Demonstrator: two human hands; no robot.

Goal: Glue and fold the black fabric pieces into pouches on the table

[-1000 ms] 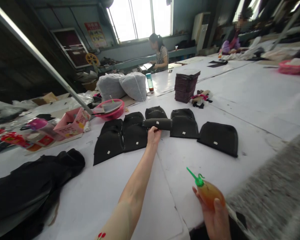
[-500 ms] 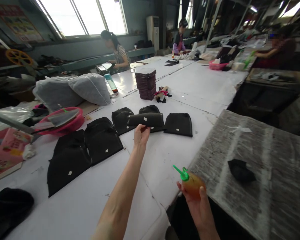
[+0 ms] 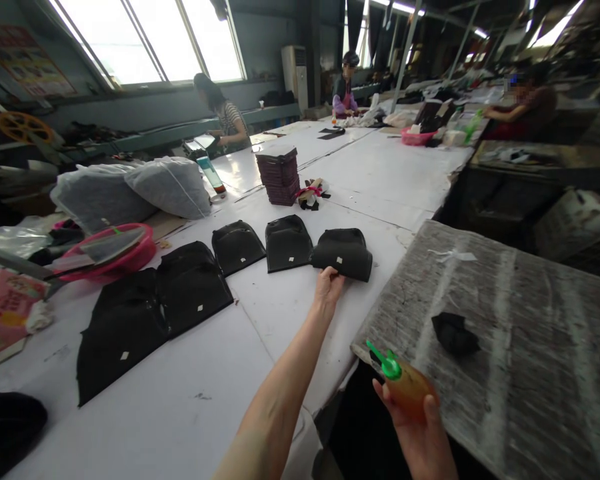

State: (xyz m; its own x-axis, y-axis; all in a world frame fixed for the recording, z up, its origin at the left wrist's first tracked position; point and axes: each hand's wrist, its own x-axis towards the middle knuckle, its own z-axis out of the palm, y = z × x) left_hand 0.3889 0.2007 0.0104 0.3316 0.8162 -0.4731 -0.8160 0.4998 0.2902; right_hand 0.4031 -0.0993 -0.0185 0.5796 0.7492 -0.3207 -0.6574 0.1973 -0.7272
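Observation:
My left hand (image 3: 329,288) reaches across the white table, its fingers closed on the near edge of a black padded panel (image 3: 347,261) with a small white tag. That panel is curled over another black piece at the right end of a row, which it mostly hides. To its left lie several similar dark panels, among them a middle one (image 3: 289,248) and a far-left one (image 3: 123,327), each with a white tag. In my right hand (image 3: 417,427) is a squeeze bottle (image 3: 411,388) of amber liquid, its green nozzle pointing up and left.
A stack of dark maroon pieces (image 3: 279,179) stands beyond the row, beside fabric scraps (image 3: 313,193). At left are a pink basin (image 3: 147,250) and grey wrapped bundles (image 3: 167,190). A grey streaked board (image 3: 485,280) bears a black scrap (image 3: 455,335). Several co-workers sit farther back.
My left hand has carried the black panel rightward, from above the middle panel to the rightmost one. My right hand keeps the bottle. The view has shifted slightly.

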